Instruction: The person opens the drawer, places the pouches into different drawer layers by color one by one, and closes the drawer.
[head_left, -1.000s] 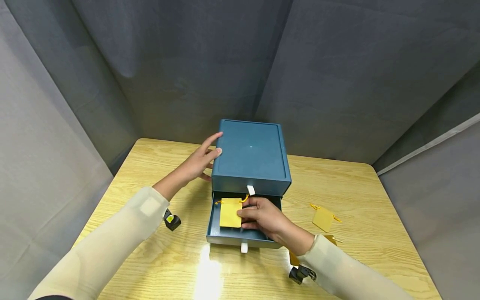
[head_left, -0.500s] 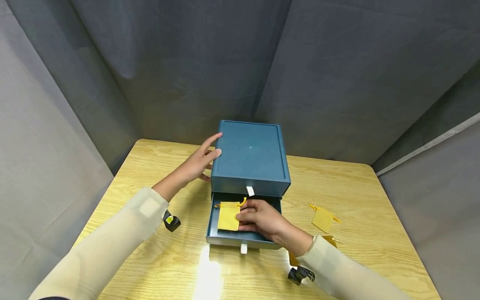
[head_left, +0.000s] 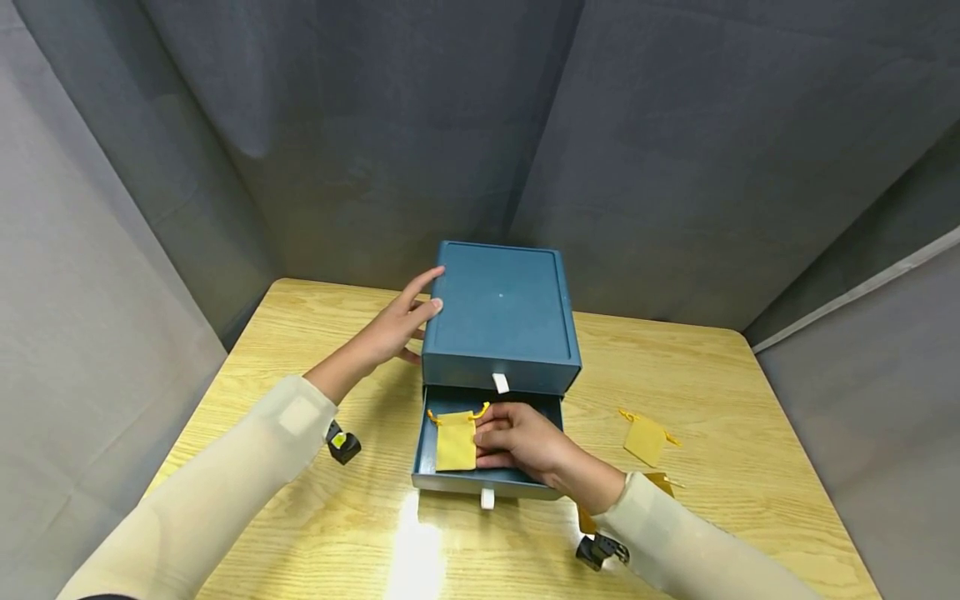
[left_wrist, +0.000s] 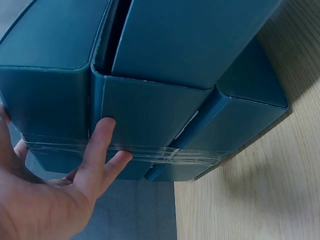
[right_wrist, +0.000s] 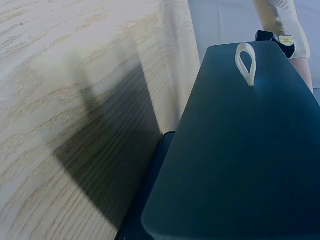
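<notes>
Right hand (head_left: 525, 442) reaching into the pulled-out bottom drawer (head_left: 427, 475) of the blue drawer box (head_left: 501, 312) — fingers curled, pinching the right edge of a yellow drawstring pouch (head_left: 455, 440). Pouch lying flat on the drawer floor, just left of that hand, long axis running front to back, drawstring end pointing toward the box. Left hand (head_left: 390, 329) resting against the box's left side, fingers straight and spread — bracing, holding nothing; same flat contact showing in the left wrist view (left_wrist: 95, 160). Hands well apart, the right one by far the nearer to the pouch. White pull loop (right_wrist: 246, 62) showing on the drawer front. Second yellow pouch (head_left: 647, 437) lying on the wooden table (head_left: 300, 517), to the right of the box.
</notes>
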